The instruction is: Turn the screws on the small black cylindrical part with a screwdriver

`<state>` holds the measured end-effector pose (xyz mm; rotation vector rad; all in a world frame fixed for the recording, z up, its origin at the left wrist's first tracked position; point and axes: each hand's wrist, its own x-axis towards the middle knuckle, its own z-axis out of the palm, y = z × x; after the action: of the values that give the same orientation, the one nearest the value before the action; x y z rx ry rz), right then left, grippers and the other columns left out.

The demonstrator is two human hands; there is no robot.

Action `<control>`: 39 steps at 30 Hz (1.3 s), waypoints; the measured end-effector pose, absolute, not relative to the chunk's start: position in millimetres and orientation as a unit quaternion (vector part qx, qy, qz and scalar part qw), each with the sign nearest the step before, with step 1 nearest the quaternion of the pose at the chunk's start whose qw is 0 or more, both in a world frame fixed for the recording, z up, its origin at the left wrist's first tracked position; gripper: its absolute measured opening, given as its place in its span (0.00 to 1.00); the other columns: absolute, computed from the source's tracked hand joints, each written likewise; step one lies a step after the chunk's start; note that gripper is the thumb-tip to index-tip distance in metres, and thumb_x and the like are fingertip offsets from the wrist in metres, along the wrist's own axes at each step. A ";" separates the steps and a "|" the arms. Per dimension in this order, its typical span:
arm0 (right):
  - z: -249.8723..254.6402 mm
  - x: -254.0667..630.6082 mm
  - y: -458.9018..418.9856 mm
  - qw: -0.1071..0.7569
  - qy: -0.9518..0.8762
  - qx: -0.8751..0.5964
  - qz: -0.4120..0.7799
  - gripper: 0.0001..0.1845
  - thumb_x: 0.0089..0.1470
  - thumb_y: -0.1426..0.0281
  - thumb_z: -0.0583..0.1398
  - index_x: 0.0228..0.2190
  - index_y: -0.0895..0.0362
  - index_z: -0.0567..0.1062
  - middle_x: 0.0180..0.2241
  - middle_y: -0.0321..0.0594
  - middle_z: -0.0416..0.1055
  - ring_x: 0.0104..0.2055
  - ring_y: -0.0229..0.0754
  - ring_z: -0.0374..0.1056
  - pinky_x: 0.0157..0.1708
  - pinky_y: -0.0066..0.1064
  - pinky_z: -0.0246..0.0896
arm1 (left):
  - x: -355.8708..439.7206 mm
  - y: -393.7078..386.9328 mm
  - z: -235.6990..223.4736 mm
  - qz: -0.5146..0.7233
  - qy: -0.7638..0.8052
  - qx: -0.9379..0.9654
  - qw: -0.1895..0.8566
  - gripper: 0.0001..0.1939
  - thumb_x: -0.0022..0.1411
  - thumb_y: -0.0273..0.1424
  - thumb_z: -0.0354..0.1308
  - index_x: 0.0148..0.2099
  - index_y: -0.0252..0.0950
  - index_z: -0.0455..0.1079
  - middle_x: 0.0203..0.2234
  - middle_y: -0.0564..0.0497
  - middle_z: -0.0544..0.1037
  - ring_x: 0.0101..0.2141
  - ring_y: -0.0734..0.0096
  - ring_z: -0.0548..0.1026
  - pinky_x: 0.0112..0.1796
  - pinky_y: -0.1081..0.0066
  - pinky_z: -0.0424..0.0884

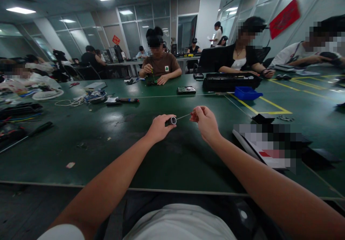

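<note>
My left hand [159,127] is closed around a small dark cylinder [173,120], whose round, silver-rimmed end faces me. In my right hand [206,122], the fingertips pinch a slim screwdriver [184,116] by its small red handle. Its thin metal shaft points left toward the cylinder's rim. Whether the tip touches the cylinder, I cannot tell. Both hands are raised over the green table [172,168], a short gap apart.
To the right lie a white box [250,144] and black pieces. Farther off are a blue bin [246,93], a long black case [230,82] and a hard drive [186,90]. A long screwdriver [40,128] and cables [72,101] are at left. Co-workers sit across the table.
</note>
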<state>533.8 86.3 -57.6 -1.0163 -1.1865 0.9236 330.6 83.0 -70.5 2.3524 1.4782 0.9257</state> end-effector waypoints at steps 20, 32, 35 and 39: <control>-44.8 536.8 69.3 0.507 -0.694 -0.471 0.201 0.10 0.58 0.61 0.58 0.34 0.54 0.73 0.27 0.38 0.76 0.29 0.42 0.71 0.32 0.34 0.61 | 329.8 81.5 -70.2 0.316 0.517 0.789 0.104 0.21 0.61 0.33 0.65 0.57 0.40 0.73 0.44 0.48 0.79 0.44 0.59 0.74 0.48 0.61 0.67; -41.8 536.5 67.0 0.443 -0.736 -0.492 0.141 0.16 0.63 0.63 0.51 0.42 0.56 0.76 0.31 0.42 0.77 0.31 0.45 0.71 0.32 0.36 0.58 | 328.3 82.8 -74.4 0.313 0.509 0.795 0.104 0.21 0.61 0.32 0.65 0.57 0.40 0.73 0.44 0.48 0.79 0.44 0.59 0.73 0.47 0.60 0.67; -42.4 536.7 67.1 0.444 -0.741 -0.479 0.156 0.18 0.62 0.66 0.51 0.49 0.56 0.73 0.31 0.41 0.77 0.33 0.46 0.71 0.34 0.36 0.59 | 327.7 82.5 -73.5 0.320 0.512 0.790 0.105 0.21 0.61 0.32 0.64 0.57 0.40 0.73 0.44 0.48 0.79 0.44 0.60 0.74 0.47 0.61 0.68; -40.7 537.5 66.6 0.436 -0.736 -0.494 0.154 0.17 0.64 0.61 0.49 0.40 0.54 0.75 0.30 0.42 0.76 0.33 0.47 0.71 0.34 0.37 0.58 | 329.0 82.8 -74.6 0.312 0.506 0.798 0.098 0.21 0.61 0.33 0.65 0.56 0.41 0.74 0.44 0.48 0.79 0.44 0.59 0.74 0.48 0.60 0.67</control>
<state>537.5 66.6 -40.7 -1.2304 -1.8312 0.3837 329.0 82.8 -74.6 2.3615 1.4963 0.9237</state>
